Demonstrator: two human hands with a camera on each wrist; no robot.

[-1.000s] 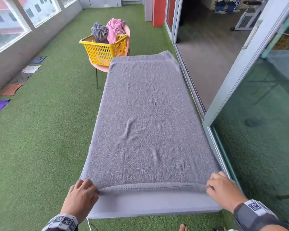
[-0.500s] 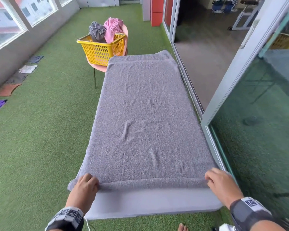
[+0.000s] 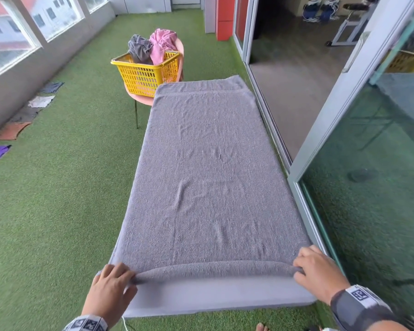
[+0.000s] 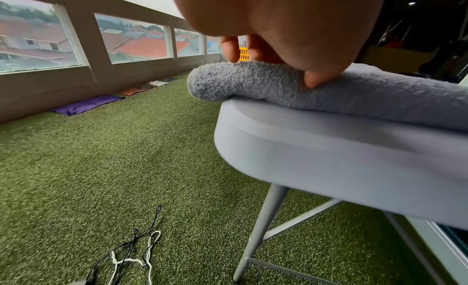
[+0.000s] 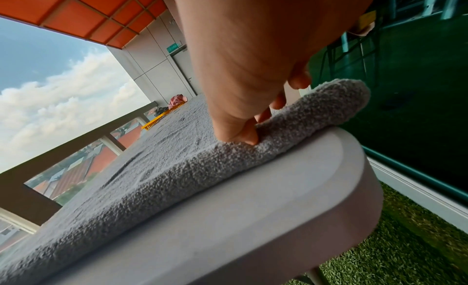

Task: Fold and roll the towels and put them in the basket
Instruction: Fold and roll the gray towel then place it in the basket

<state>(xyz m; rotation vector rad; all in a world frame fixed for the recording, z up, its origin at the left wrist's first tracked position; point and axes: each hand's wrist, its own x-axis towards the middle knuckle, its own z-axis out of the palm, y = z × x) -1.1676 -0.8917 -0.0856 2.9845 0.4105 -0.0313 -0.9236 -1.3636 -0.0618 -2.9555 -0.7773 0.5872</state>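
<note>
A long grey towel (image 3: 208,177) lies flat along a grey folding table (image 3: 215,299), its near end turned into a thin roll (image 3: 215,268). My left hand (image 3: 115,283) grips the roll's left end, thumb and fingers curled round it (image 4: 311,81). My right hand (image 3: 313,268) pinches the right end (image 5: 250,137) of the same roll. Beyond the table's far end stands a yellow basket (image 3: 146,72) on a pink chair, holding a crumpled grey towel (image 3: 139,47) and a pink towel (image 3: 161,44).
Green artificial turf (image 3: 58,187) covers the floor. Glass sliding doors (image 3: 368,175) run close along the table's right side. Several cloths (image 3: 41,101) lie by the left wall under the windows. Cables (image 4: 134,255) lie on the turf near the table leg.
Both hands have turned the towel's near edge further over, so the roll is thicker and sits slightly farther up the table. The head view has shifted a little.
</note>
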